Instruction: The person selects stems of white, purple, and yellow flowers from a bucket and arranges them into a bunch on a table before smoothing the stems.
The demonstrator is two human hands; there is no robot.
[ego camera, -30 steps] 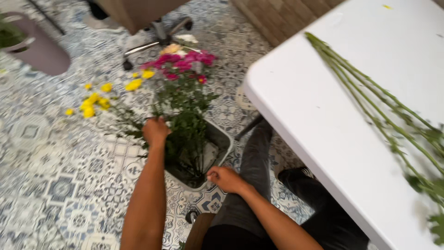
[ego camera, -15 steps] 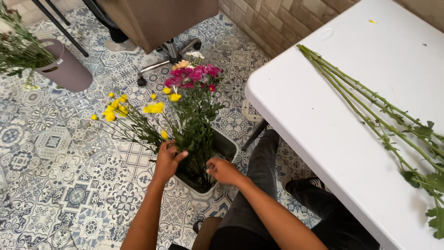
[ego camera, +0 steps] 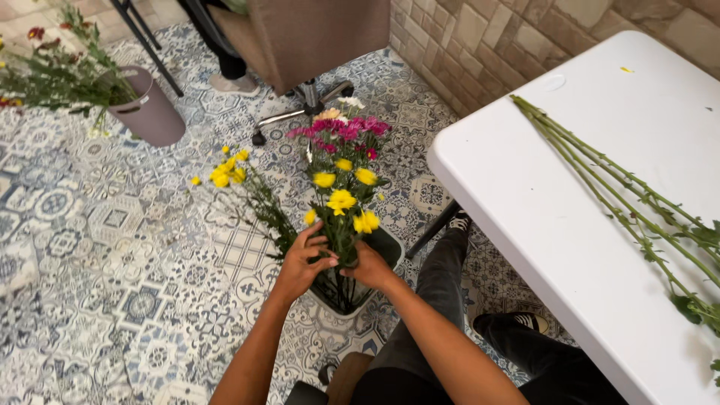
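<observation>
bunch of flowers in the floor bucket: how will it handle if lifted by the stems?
Likely top-heavy: the yellow and pink blooms sit high above where the left hand and right hand grip. The stems look thin and splay sideways, so probably floppy. The bucket seems narrow under a tall bunch, so it may tip if pulled sideways.

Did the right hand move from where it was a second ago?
Yes. The right hand has come up from the near edge of the grey bucket to the flower stems, beside the left hand.
</observation>
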